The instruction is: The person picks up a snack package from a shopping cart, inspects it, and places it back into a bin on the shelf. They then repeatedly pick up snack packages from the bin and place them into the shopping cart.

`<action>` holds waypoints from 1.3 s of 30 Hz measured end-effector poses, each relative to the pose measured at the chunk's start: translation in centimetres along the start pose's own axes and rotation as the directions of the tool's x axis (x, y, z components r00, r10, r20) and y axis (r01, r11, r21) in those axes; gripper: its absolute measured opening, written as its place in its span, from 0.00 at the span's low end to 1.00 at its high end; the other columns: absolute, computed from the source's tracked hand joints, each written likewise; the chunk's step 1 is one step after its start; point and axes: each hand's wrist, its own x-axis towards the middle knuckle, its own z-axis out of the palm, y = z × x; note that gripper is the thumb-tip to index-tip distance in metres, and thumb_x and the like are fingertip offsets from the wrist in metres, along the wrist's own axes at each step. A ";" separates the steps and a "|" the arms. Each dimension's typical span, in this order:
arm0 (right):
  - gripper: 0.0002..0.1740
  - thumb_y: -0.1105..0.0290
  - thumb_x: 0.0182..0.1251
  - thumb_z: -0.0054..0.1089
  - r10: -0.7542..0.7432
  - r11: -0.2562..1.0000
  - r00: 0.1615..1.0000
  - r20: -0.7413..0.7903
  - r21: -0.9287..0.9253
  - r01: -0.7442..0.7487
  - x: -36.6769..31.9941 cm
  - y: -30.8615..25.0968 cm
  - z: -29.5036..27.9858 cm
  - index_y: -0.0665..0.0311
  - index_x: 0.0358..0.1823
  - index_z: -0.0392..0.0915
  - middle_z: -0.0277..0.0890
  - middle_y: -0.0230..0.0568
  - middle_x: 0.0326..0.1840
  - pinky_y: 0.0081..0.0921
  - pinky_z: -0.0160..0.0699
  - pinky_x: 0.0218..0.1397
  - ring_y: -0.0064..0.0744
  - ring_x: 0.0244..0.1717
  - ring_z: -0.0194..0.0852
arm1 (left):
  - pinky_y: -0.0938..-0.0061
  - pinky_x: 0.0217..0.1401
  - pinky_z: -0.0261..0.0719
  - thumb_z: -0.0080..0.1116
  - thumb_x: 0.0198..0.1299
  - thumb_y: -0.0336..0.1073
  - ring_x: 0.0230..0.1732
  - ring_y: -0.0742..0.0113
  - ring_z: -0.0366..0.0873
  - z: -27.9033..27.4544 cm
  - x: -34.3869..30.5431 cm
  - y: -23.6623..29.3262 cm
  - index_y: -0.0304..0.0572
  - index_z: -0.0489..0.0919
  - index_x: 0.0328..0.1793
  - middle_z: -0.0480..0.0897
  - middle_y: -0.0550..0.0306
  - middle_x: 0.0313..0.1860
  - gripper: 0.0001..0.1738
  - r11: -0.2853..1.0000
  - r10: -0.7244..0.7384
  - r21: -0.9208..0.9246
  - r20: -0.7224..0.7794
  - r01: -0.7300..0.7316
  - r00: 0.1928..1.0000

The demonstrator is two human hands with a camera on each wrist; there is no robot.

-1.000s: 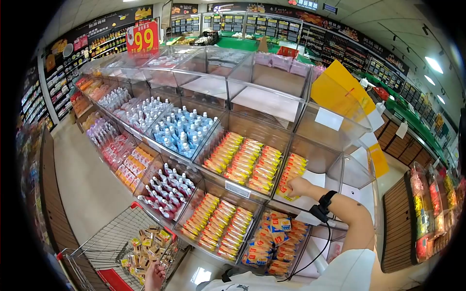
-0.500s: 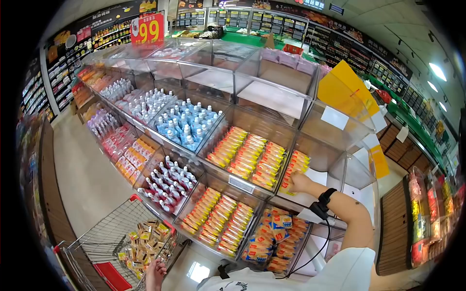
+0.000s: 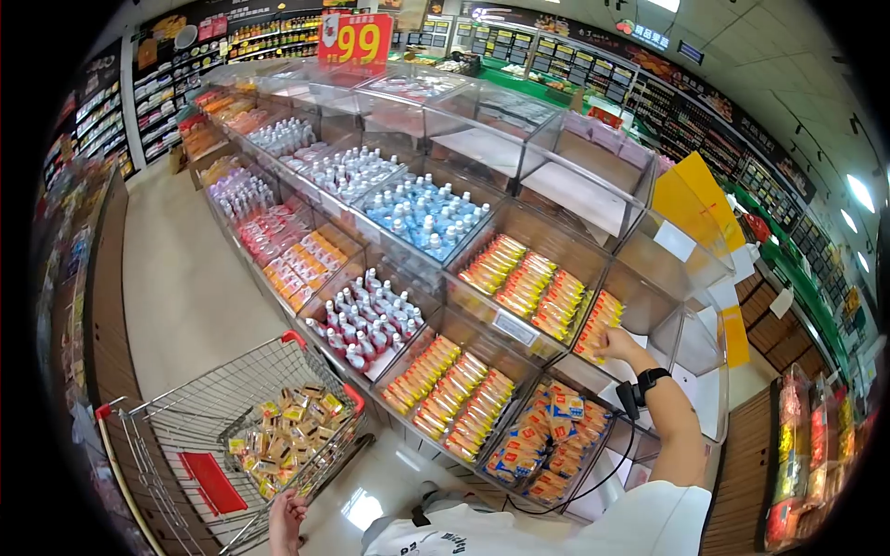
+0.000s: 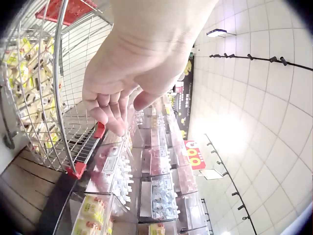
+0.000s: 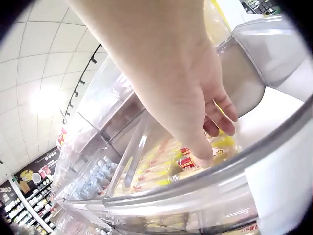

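Note:
My right hand (image 3: pixel 612 343) is inside the upper bin at the right end of the display, at the front end of a single row of yellow-and-red snack packets (image 3: pixel 604 313). In the right wrist view its thumb (image 5: pixel 201 160) lies against a snack packet (image 5: pixel 224 145), with the curled fingers on that packet's far side. My left hand (image 3: pixel 288 512) hangs beside the shopping cart (image 3: pixel 295 350), fingers loosely bent and holding nothing. Inside the cart is a pile of small yellow-and-brown packets (image 3: pixel 289 431).
Clear bin walls (image 5: pixel 205 183) rise around the right hand. Neighbouring bins hold more yellow packet rows (image 3: pixel 528 283), orange-and-blue packets (image 3: pixel 547 435), blue pouches (image 3: pixel 426 218) and red pouches (image 3: pixel 366 320). A wooden stand (image 3: pixel 742 463) is at the right, with an aisle (image 3: pixel 176 259) at the left.
The head view has swung left, so the display and cart sit farther right in the picture. My right hand stays at the same packet row; my left hand still hangs by the cart.

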 end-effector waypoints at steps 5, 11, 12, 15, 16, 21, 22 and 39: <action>0.14 0.64 0.36 0.59 0.248 0.955 0.919 0.306 0.084 -0.286 -1.3 -1.6 0.0 0.63 0.24 0.70 0.71 0.39 0.21 0.25 0.69 0.24 0.31 0.23 0.70 | 0.81 0.23 0.66 0.40 0.56 0.44 0.20 0.72 0.70 -4.9 -1.2 1.3 0.40 0.68 0.41 0.74 0.58 0.23 0.16 0.999 -0.017 -0.039 0.004 0.017 1.000; 0.12 0.65 0.39 0.58 0.065 0.983 0.986 0.156 0.160 -0.090 -1.7 -0.4 2.0 0.63 0.26 0.74 0.73 0.40 0.19 0.26 0.70 0.21 0.31 0.17 0.70 | 0.80 0.24 0.64 0.45 0.52 0.45 0.21 0.73 0.68 -6.6 -2.8 4.1 0.44 0.69 0.41 0.72 0.60 0.23 0.15 0.998 0.004 0.061 -0.074 0.001 0.997; 0.12 0.65 0.41 0.57 0.125 0.973 0.979 0.163 0.171 -0.153 -1.8 -0.2 2.0 0.64 0.28 0.73 0.73 0.40 0.21 0.24 0.70 0.23 0.30 0.20 0.71 | 0.80 0.24 0.65 0.45 0.52 0.45 0.22 0.73 0.68 -6.7 -2.8 4.1 0.44 0.69 0.41 0.72 0.60 0.23 0.15 0.997 0.001 0.074 -0.078 0.005 0.997; 0.12 0.67 0.47 0.54 0.164 0.951 0.986 0.001 0.265 -0.159 -1.5 -1.8 1.2 0.66 0.33 0.73 0.73 0.40 0.25 0.20 0.70 0.27 0.25 0.25 0.71 | 0.79 0.23 0.67 0.41 0.55 0.43 0.22 0.72 0.69 -6.8 -2.5 3.4 0.41 0.67 0.43 0.73 0.57 0.24 0.15 0.998 0.015 0.060 -0.056 -0.012 0.998; 0.12 0.68 0.49 0.54 0.102 0.944 0.977 -0.188 0.327 -0.035 -0.9 -1.9 1.5 0.67 0.33 0.72 0.72 0.40 0.25 0.19 0.69 0.27 0.24 0.25 0.71 | 0.79 0.24 0.67 0.41 0.56 0.42 0.23 0.71 0.70 -7.0 -2.2 2.9 0.40 0.67 0.43 0.73 0.56 0.24 0.15 0.998 0.017 0.064 -0.047 -0.014 0.999; 0.09 0.71 0.54 0.49 0.293 0.840 0.654 -0.698 0.514 0.172 -6.5 -20.4 0.5 0.68 0.35 0.69 0.70 0.39 0.29 0.20 0.66 0.32 0.26 0.29 0.66 | 0.80 0.29 0.68 0.39 0.57 0.38 0.28 0.72 0.72 -7.3 -4.5 2.8 0.40 0.69 0.42 0.75 0.55 0.28 0.12 0.981 0.061 0.191 -0.130 -0.036 0.990; 0.09 0.71 0.54 0.49 0.298 0.808 0.601 -0.741 0.531 0.254 -7.4 -23.7 2.6 0.68 0.35 0.69 0.68 0.39 0.28 0.20 0.65 0.32 0.26 0.29 0.65 | 0.81 0.29 0.68 0.39 0.57 0.37 0.28 0.72 0.72 -8.6 -4.7 2.3 0.40 0.69 0.42 0.76 0.54 0.29 0.12 0.962 0.072 0.272 -0.149 -0.029 0.986; 0.15 0.68 0.52 0.53 -0.610 0.664 0.719 0.333 0.710 0.234 -3.3 -57.1 30.7 0.66 0.40 0.69 0.73 0.38 0.29 0.18 0.69 0.31 0.20 0.27 0.69 | 0.79 0.33 0.71 0.42 0.55 0.33 0.27 0.71 0.74 -19.5 -3.5 0.6 0.33 0.69 0.42 0.76 0.52 0.29 0.12 0.836 0.156 0.541 -0.390 0.089 0.907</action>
